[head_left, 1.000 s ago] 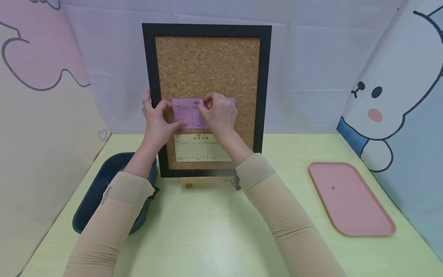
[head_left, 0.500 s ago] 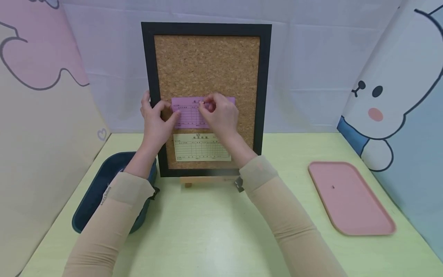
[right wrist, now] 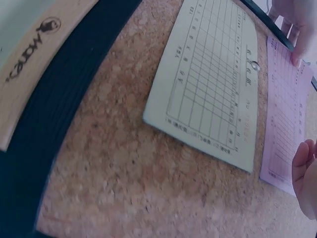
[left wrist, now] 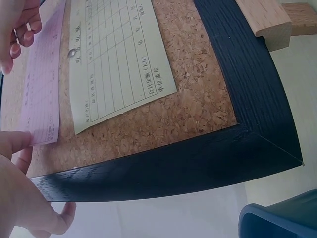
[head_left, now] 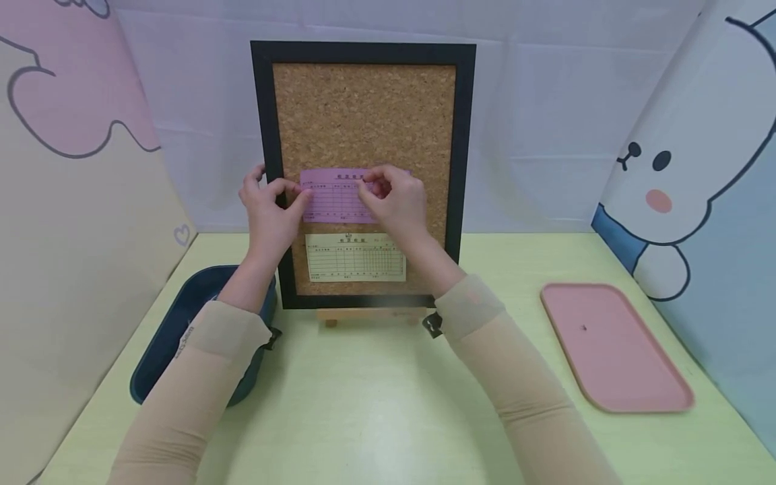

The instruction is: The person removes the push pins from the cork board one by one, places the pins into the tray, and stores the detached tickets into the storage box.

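Observation:
A black-framed cork board (head_left: 364, 114) stands on a small wooden easel (head_left: 370, 314). A pink slip (head_left: 336, 197) lies against the cork, above a yellow slip (head_left: 354, 257) held by a metal pin (left wrist: 73, 52). My left hand (head_left: 292, 195) pinches the pink slip's left edge, thumb (left wrist: 15, 143) on its lower corner, other fingers by the frame's left side. My right hand (head_left: 371, 184) hovers at the slip's upper right. Its thumb and forefinger are pinched on something tiny that looks like a pin. The pink slip (right wrist: 287, 129) and yellow slip (right wrist: 213, 94) also show in the right wrist view.
A dark blue bin (head_left: 176, 323) sits on the green table left of the board, partly under my left forearm. A pink tray (head_left: 612, 350) with one small dark speck (head_left: 584, 328) lies to the right. Cartoon-printed walls close in both sides.
My right hand has drawn a little to the right, away from the pink slip's top centre, so the slip's heading now shows. My left hand keeps hold of the left edge.

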The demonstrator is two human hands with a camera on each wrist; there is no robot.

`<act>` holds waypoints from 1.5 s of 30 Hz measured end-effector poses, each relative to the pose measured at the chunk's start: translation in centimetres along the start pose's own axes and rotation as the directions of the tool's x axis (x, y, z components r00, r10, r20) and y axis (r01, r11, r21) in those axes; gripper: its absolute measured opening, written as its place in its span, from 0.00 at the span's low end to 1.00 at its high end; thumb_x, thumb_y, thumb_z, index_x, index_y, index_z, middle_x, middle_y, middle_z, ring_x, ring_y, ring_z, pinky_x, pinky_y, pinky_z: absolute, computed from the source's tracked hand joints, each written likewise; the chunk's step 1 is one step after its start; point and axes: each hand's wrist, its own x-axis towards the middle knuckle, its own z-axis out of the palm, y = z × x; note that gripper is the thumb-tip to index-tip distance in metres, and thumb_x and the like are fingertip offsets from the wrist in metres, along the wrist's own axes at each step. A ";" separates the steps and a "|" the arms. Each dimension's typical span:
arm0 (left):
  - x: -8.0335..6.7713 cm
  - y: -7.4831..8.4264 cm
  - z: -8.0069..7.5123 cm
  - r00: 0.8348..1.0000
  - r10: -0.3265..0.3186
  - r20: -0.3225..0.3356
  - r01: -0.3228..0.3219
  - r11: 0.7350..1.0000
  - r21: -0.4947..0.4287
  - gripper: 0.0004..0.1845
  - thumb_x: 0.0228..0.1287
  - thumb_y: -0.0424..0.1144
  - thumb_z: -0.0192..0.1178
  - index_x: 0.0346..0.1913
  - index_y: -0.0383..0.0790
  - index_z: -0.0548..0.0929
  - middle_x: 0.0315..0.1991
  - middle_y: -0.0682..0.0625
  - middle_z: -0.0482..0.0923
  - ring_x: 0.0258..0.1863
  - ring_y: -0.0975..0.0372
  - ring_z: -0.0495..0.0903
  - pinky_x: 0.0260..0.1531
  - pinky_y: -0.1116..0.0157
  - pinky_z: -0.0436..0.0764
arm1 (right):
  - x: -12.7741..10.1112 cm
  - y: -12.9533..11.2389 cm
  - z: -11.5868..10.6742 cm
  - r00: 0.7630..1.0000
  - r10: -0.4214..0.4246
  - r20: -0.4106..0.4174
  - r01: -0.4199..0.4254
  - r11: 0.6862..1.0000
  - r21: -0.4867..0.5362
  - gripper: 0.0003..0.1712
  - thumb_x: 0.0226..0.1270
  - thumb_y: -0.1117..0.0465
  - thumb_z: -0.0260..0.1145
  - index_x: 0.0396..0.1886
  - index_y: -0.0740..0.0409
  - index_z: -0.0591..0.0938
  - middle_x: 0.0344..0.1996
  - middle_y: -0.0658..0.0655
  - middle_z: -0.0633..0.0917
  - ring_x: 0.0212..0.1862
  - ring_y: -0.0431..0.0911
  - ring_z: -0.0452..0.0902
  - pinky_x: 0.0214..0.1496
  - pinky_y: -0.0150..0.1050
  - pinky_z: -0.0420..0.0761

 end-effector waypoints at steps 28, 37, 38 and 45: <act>-1.5 1.6 -2.2 0.999 0.032 -0.039 -0.032 0.999 0.007 0.15 0.61 0.43 0.63 0.36 0.31 0.81 0.52 0.45 0.72 0.57 0.58 0.64 0.48 0.61 0.66 | 0.5 0.5 -8.9 0.996 -0.067 0.052 0.069 0.997 -0.043 0.08 0.60 0.62 0.67 0.31 0.65 0.83 0.22 0.58 0.81 0.25 0.44 0.71 0.31 0.28 0.69; -2.1 2.2 -3.3 1.000 0.021 -0.004 -0.021 1.000 0.017 0.16 0.62 0.48 0.61 0.39 0.36 0.83 0.33 0.47 0.78 0.37 0.64 0.70 0.34 0.68 0.64 | 0.4 0.2 -12.5 0.997 -0.021 0.073 0.027 0.996 -0.081 0.10 0.61 0.60 0.66 0.32 0.64 0.82 0.22 0.56 0.80 0.26 0.40 0.71 0.30 0.26 0.69; -2.2 2.3 -3.4 1.000 0.020 -0.001 -0.020 1.000 0.020 0.16 0.62 0.49 0.61 0.39 0.36 0.83 0.32 0.47 0.78 0.37 0.64 0.70 0.34 0.68 0.64 | 0.4 0.1 -12.8 0.997 -0.016 0.073 0.023 0.996 -0.083 0.10 0.61 0.59 0.66 0.31 0.64 0.82 0.21 0.56 0.79 0.26 0.39 0.71 0.29 0.26 0.68; -2.7 2.4 -4.0 0.998 0.063 -0.004 -0.062 0.997 0.047 0.15 0.62 0.48 0.62 0.37 0.37 0.83 0.30 0.47 0.78 0.34 0.64 0.70 0.31 0.67 0.61 | -0.2 -0.2 -14.8 0.999 -0.011 0.038 0.015 0.996 -0.093 0.10 0.59 0.60 0.67 0.29 0.64 0.83 0.19 0.54 0.78 0.24 0.33 0.70 0.29 0.22 0.69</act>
